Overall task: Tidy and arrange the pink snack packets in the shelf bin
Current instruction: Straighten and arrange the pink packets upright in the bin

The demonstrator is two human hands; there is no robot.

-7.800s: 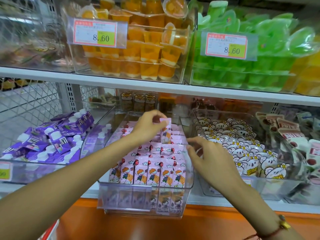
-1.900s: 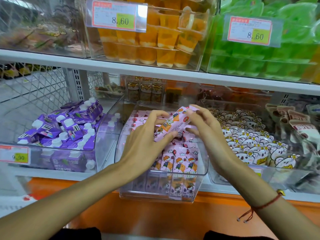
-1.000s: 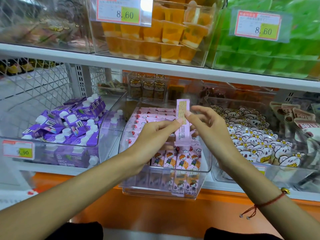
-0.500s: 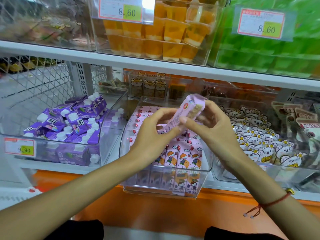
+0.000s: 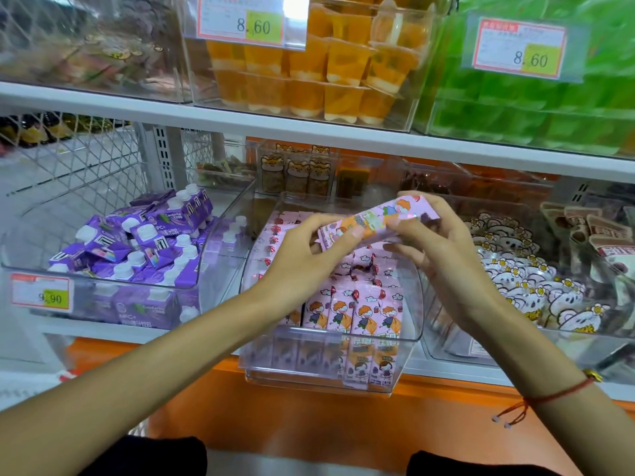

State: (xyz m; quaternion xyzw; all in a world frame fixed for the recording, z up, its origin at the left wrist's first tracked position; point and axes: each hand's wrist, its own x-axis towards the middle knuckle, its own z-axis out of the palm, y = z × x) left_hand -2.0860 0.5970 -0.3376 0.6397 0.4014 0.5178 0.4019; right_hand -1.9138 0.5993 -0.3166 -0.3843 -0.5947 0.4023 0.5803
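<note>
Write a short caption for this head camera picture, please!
Both hands, left hand and right hand, hold one pink snack packet above the clear bin.

White shop shelving, two tiers, orange panel below the near edge. Wire mesh side panel far left, pale floor beyond it. Clear bins line both tiers, price tags clipped on; lighting bright, even

Glossy pink foil-like packets in a clear smooth plastic bin; white matt metal shelf
</note>
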